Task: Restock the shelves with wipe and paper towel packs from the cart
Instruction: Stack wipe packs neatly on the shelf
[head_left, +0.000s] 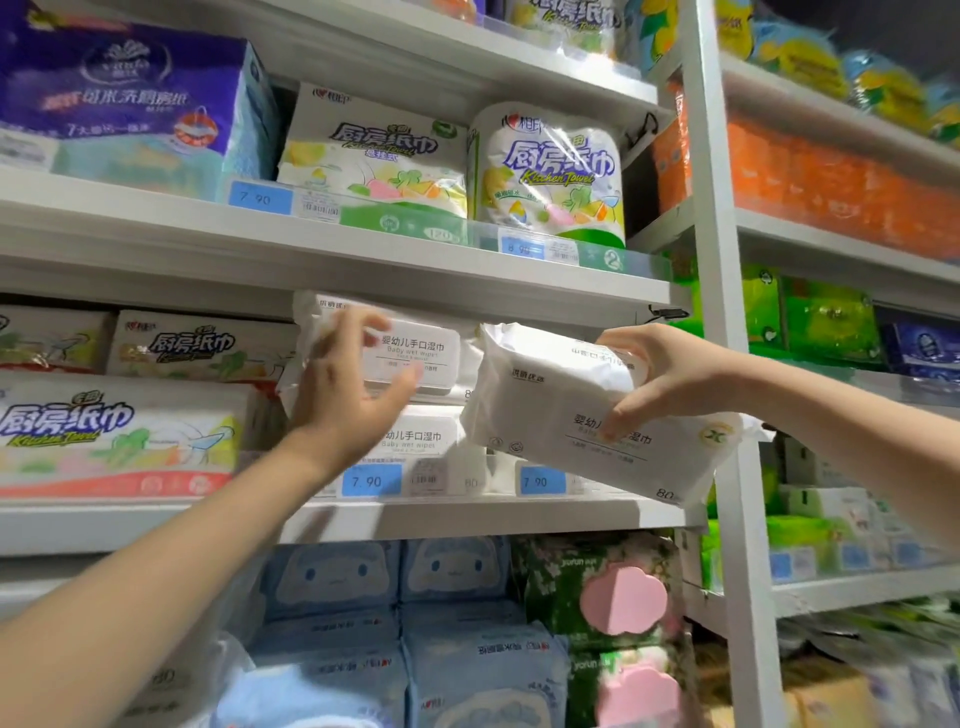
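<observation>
1. At nine o'clock from centre, left hand (343, 384), open with fingers spread, touches stacked wipe packs (415, 358) on the shelf (467, 512).
2. Right hand (670, 379) grips another wipe pack (571, 415) at three o'clock, not yet shelved.
3. Cart out of view.

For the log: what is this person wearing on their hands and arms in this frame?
Nothing worn shows. The left hand and right hand are bare, with no gloves, rings or markings visible. The left forearm and right forearm are uncovered to the frame edge, with no sleeve, watch or bracelet in view.
</observation>
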